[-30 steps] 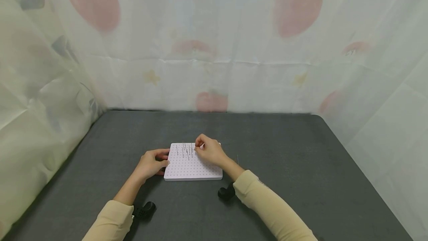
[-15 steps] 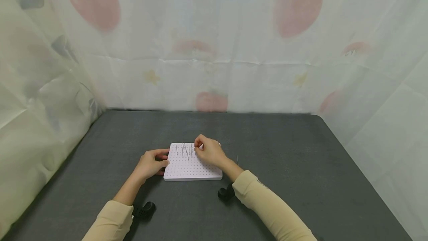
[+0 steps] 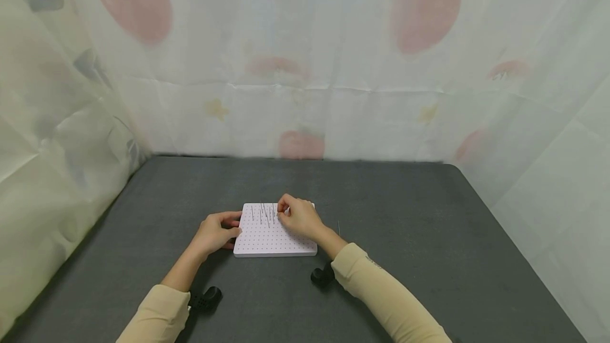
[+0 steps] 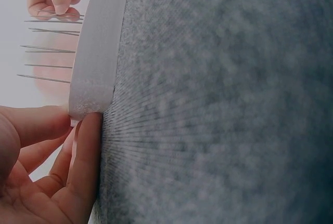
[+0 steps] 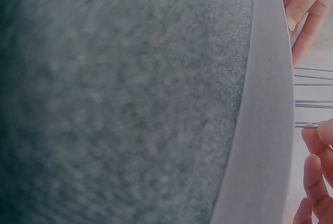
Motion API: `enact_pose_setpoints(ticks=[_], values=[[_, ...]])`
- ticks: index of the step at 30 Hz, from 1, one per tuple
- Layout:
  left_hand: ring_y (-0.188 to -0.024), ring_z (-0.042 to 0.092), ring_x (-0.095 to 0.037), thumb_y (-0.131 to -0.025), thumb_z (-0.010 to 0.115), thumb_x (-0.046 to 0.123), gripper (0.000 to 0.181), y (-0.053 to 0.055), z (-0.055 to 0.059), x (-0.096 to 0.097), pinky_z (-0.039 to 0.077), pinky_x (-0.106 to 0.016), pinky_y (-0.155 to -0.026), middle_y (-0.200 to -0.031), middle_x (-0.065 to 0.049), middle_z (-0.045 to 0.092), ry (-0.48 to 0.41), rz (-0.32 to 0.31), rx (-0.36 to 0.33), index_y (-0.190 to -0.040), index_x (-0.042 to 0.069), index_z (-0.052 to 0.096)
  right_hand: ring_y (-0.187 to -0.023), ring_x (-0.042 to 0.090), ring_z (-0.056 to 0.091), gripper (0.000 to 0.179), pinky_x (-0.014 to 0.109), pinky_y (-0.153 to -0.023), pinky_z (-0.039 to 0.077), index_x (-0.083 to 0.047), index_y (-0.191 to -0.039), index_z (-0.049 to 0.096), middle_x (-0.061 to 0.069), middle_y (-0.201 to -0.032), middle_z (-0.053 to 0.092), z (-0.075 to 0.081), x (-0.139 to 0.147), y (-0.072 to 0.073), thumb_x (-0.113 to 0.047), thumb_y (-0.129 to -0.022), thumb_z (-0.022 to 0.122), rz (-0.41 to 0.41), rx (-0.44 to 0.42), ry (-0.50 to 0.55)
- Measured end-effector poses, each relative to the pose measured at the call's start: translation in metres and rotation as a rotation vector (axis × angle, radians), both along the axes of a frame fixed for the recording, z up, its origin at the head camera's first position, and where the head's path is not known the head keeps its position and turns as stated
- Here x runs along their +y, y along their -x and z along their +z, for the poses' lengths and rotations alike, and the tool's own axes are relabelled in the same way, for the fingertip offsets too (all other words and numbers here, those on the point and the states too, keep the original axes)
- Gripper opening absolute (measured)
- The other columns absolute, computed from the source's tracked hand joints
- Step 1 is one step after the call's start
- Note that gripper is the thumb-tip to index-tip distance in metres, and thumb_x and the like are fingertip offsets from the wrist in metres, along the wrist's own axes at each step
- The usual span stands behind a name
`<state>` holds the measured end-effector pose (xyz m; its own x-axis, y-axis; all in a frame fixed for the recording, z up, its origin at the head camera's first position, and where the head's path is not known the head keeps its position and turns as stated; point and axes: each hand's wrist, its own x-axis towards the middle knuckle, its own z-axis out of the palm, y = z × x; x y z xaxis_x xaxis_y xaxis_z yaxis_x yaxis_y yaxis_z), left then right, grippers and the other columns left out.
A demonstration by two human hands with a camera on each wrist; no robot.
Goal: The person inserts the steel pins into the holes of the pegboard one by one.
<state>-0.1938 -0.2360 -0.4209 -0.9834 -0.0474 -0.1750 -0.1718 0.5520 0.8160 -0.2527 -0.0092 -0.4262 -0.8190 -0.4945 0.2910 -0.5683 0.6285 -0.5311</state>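
Observation:
A white board (image 3: 274, 247) with rows of small holes lies on the dark table. Several thin metal pins (image 4: 52, 52) stand up from its far part, some leaning. At the board's left edge, my left hand (image 3: 213, 234) holds the side between thumb and fingers, as the left wrist view shows up close. Over the far right part of the board, my right hand (image 3: 301, 219) pinches a thin metal pin (image 5: 301, 126) between thumb and forefinger, close to the board's face. The right hand covers the holes beneath it.
The dark grey table (image 3: 405, 226) reaches to a pale curtain (image 3: 357, 120) with fruit prints at the back and sides. One thin rod (image 3: 339, 227) shows just right of the board, beside the right forearm. A black wrist device (image 3: 208, 299) sits on each wrist.
My right hand has sunk very slightly toward the board, its fingertips now lower on the pin. My left hand and the board have stayed in place.

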Motion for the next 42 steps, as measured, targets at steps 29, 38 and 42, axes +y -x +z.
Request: enact_pose_setpoints(ticks=[29, 38, 42], values=[[-0.076, 0.060, -0.016, -0.083, 0.062, 0.005, 0.049, -0.002, 0.002, 0.001, 0.056, -0.030, -0.058, -0.107, -0.016, 0.057, 0.011, 0.009, 0.003, -0.131, 0.006, 0.051, -0.071, 0.006, 0.053, 0.009, 0.019, -0.062, 0.044, -0.017, -0.095, 0.061, -0.007, -0.088, 0.063, 0.003, 0.017, -0.002, -0.017, -0.087, 0.059, 0.021, -0.050, -0.025], [-0.077, 0.060, -0.017, -0.083, 0.062, 0.005, 0.049, -0.003, 0.002, 0.000, 0.056, -0.030, -0.058, -0.107, -0.016, 0.057, 0.006, 0.008, 0.000, -0.131, 0.006, 0.051, -0.076, 0.008, 0.055, 0.011, 0.022, -0.066, 0.046, -0.015, -0.097, 0.062, -0.006, -0.089, 0.063, 0.007, 0.038, -0.003, -0.017, -0.087, 0.059, 0.015, -0.023, -0.031], [-0.077, 0.060, -0.017, -0.083, 0.062, 0.005, 0.049, -0.003, 0.002, 0.000, 0.056, -0.030, -0.058, -0.106, -0.016, 0.057, 0.013, 0.006, 0.001, -0.131, 0.006, 0.051, -0.076, 0.009, 0.055, 0.011, 0.022, -0.064, 0.046, -0.015, -0.098, 0.062, -0.005, -0.089, 0.061, 0.009, 0.051, -0.003, -0.017, -0.087, 0.060, 0.009, -0.025, -0.030]])
